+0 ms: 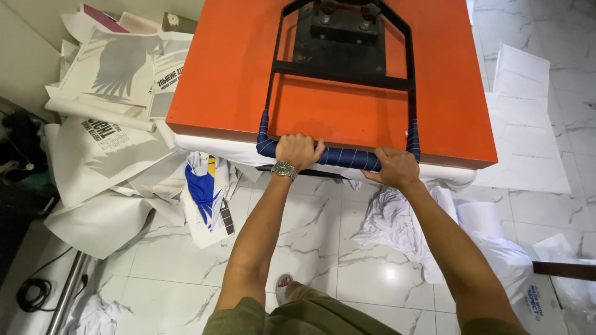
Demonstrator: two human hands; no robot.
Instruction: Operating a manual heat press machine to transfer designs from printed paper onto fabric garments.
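The blue-wrapped handle bar [335, 157] runs along the near edge of the orange press plate [230, 74], directly under both hands. White fabric [205, 146] beneath the plate is mostly hidden. The left hand [298, 151] and right hand [395, 169] are closed around the bar, fingers curled over it.

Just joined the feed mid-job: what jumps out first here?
A big orange press plate fills the top centre, with both hands gripping its blue-wrapped handle bar: left hand, with a wristwatch, and right hand. Printed paper sheets pile up on the left, and white cloth lies crumpled on the marble floor below.
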